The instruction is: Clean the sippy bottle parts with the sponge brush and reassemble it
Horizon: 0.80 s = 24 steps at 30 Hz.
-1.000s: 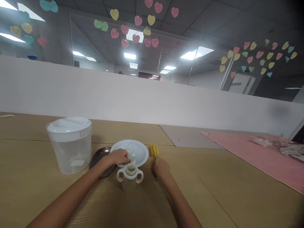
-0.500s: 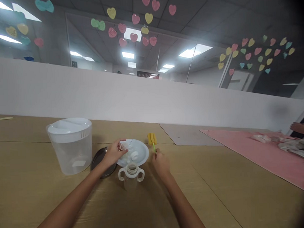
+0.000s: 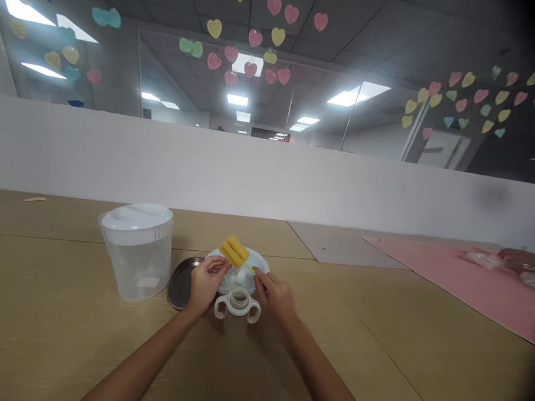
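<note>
One change: right hand (image 3: 274, 297) now pinches the sponge brush (image 3: 233, 251); left hand (image 3: 206, 283) half-open nearby

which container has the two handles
The small clear bottle with the white collar has a loop handle on each side; the big lidded tub to its left shows no such handles.
</note>
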Each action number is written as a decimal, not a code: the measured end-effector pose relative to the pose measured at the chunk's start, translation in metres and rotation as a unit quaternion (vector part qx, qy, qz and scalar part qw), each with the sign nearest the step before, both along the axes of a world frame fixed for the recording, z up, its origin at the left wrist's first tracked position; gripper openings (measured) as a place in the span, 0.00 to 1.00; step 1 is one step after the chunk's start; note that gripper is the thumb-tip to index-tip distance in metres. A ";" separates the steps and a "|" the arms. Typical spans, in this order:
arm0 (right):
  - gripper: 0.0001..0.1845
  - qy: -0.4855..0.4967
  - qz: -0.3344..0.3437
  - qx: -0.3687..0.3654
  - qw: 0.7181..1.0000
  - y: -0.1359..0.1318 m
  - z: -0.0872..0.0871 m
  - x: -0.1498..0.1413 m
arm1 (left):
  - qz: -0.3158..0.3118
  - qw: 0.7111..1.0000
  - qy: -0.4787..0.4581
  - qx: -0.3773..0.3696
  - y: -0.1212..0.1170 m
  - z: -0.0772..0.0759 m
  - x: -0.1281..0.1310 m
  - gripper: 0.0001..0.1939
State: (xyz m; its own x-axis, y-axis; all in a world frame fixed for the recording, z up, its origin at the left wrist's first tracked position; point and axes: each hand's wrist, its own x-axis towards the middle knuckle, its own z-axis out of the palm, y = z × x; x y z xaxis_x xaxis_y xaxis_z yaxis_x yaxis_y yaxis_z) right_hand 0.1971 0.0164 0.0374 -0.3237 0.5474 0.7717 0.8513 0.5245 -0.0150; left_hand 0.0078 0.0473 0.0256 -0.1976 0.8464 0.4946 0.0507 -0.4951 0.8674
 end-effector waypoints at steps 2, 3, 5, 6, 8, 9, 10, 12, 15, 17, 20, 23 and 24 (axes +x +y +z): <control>0.20 -0.003 0.013 -0.003 1.000 0.003 0.000 0.005 | 0.015 1.000 0.014 0.014 0.000 -0.003 0.000 0.14; 0.20 0.000 0.016 -0.008 1.000 0.004 0.000 0.007 | 0.017 0.999 0.022 0.019 0.000 -0.005 0.000 0.13; 0.21 0.010 0.024 -0.023 0.999 0.006 -0.001 0.009 | 0.020 0.999 0.033 0.026 -0.001 -0.007 -0.001 0.13; 0.21 0.015 0.029 -0.032 0.999 0.007 -0.002 0.010 | 0.018 0.999 0.036 0.027 -0.001 -0.008 -0.001 0.14; 0.20 0.021 0.037 -0.046 0.998 0.008 -0.003 0.010 | 0.012 0.999 0.045 0.026 -0.001 -0.009 -0.001 0.14; 0.20 0.023 0.039 -0.051 0.998 0.008 -0.004 0.010 | 0.010 0.998 0.052 0.025 -0.001 -0.009 -0.001 0.15; 0.20 0.023 0.041 -0.054 0.997 0.008 -0.004 0.009 | 0.008 0.998 0.062 0.022 -0.002 -0.008 -0.001 0.15; 0.20 0.025 0.043 -0.059 0.997 0.007 -0.004 0.009 | 0.008 0.996 0.082 0.019 -0.003 -0.008 -0.001 0.16; 0.19 0.041 0.028 -0.068 0.996 0.006 -0.003 0.007 | 0.008 0.996 0.087 0.024 -0.004 -0.007 -0.001 0.16; 0.18 0.055 0.003 -0.082 0.995 0.006 -0.002 0.006 | 0.017 0.996 0.077 0.033 -0.003 -0.007 -0.001 0.15; 0.17 0.055 -0.040 -0.104 0.992 0.006 -0.001 0.006 | 0.044 0.996 0.062 0.045 -0.003 -0.007 0.000 0.13; 0.16 0.034 -0.073 -0.108 0.991 0.006 -0.001 0.007 | 0.066 0.995 0.055 0.049 -0.003 -0.006 0.001 0.13; 0.16 0.023 -0.079 -0.106 0.991 0.006 -0.001 0.007 | 0.069 0.995 0.056 0.050 -0.004 -0.006 0.001 0.12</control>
